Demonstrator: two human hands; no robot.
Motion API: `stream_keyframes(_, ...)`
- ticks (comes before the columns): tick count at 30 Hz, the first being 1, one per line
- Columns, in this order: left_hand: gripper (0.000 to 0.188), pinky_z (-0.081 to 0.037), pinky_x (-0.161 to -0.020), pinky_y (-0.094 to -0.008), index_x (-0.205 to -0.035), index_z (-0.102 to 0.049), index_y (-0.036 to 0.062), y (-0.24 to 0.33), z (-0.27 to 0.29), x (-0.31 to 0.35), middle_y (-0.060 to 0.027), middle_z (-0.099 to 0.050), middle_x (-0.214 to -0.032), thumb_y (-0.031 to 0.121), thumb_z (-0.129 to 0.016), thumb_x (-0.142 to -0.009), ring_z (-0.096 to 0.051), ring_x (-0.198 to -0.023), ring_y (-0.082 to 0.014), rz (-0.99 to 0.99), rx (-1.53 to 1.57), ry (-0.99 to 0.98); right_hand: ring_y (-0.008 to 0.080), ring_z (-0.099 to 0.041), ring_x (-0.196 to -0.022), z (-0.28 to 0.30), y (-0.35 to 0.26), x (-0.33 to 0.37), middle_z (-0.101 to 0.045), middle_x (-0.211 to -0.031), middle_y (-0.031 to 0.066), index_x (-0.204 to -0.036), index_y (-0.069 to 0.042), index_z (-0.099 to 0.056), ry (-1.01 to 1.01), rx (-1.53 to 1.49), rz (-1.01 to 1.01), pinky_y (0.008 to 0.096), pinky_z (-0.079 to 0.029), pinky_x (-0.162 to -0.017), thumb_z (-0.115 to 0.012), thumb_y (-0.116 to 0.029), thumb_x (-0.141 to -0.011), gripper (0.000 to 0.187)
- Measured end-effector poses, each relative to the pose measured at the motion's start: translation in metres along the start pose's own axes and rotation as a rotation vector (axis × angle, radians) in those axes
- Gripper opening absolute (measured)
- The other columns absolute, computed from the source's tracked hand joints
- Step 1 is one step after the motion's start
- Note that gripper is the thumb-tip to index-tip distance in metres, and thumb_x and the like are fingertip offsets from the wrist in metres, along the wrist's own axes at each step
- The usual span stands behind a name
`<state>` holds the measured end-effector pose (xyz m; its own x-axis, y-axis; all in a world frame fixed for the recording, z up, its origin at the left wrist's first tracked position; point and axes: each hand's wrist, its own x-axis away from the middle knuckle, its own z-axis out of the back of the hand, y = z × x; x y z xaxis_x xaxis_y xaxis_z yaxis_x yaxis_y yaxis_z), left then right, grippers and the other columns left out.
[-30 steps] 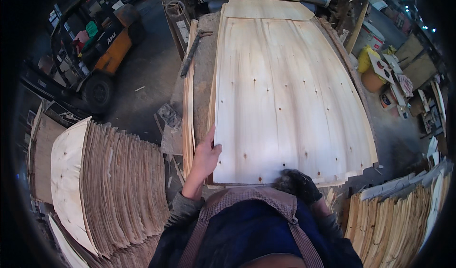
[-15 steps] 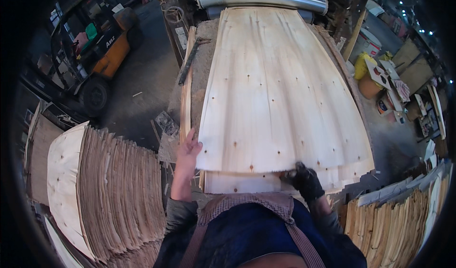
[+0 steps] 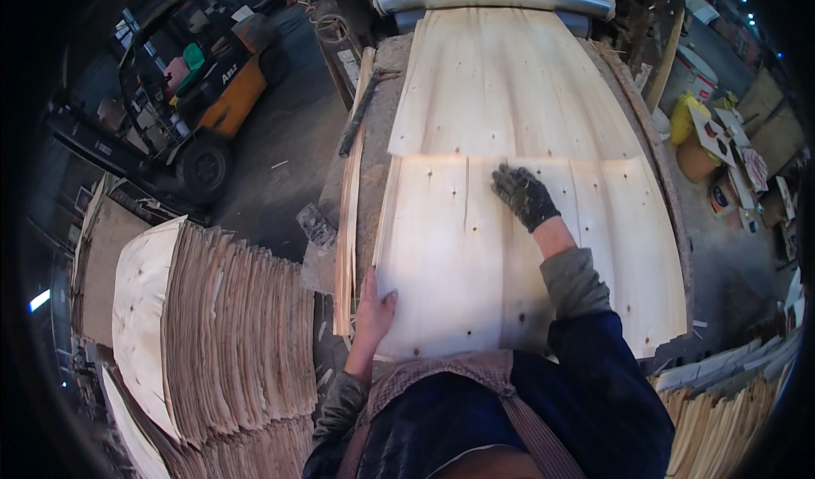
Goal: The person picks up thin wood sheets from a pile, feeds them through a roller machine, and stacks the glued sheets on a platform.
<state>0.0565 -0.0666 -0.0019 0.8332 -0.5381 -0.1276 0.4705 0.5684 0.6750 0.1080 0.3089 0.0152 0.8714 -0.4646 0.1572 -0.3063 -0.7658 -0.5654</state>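
The unclenched left hand point(image 3: 373, 315) is resting alongside a wood sheet point(image 3: 458, 267) (probably steadying it); the right hand point(image 3: 524, 196), also unclenched, is lying over it.

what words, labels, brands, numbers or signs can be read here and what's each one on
Forklift: pale lettering on its side, large enough to read, but I don't copy out wording or brands.
Front of the forklift: a small pale marking, too small to read.
White bucket: a red patch, too blurred to read.
Small tub: a dark and orange label, too small to read.
Veneer sheets: no lettering that I can see.
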Motion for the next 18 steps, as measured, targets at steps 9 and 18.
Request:
stream_keyframes(9, 0.059, -0.033, -0.101, -0.0305, -0.132, -0.034, -0.0026, -0.008, 0.018, -0.009, -0.0216, -0.04, -0.134, -0.002, -0.054, -0.076, -0.039, -0.125, -0.0305, 0.017, 0.353, -0.109, 0.0357, -0.043, -0.119, 0.013, 0.074, 0.192, -0.045, -0.126, 0.0241, -0.135, -0.004, -0.028, -0.517, 0.784, -0.018, 0.0492, -0.034, -0.102, -0.035, -0.012, -0.094, 0.042)
stream_keyframes(18, 0.066, -0.034, -0.098, -0.0273, -0.139, -0.025, 0.0015, 0.07, 0.069, -0.025, -0.0165, -0.043, -0.134, -0.013, -0.044, -0.077, -0.044, -0.121, -0.0218, -0.092, 0.845, -0.236, 0.0289, -0.06, -0.087, 0.057, 0.103, 0.317, -0.061, -0.096, 0.0151, -0.108, 0.0, -0.051, 0.089, -0.22, -0.4, 0.0457, -0.045, -0.09, -0.051, -0.028, -0.091, 0.033)
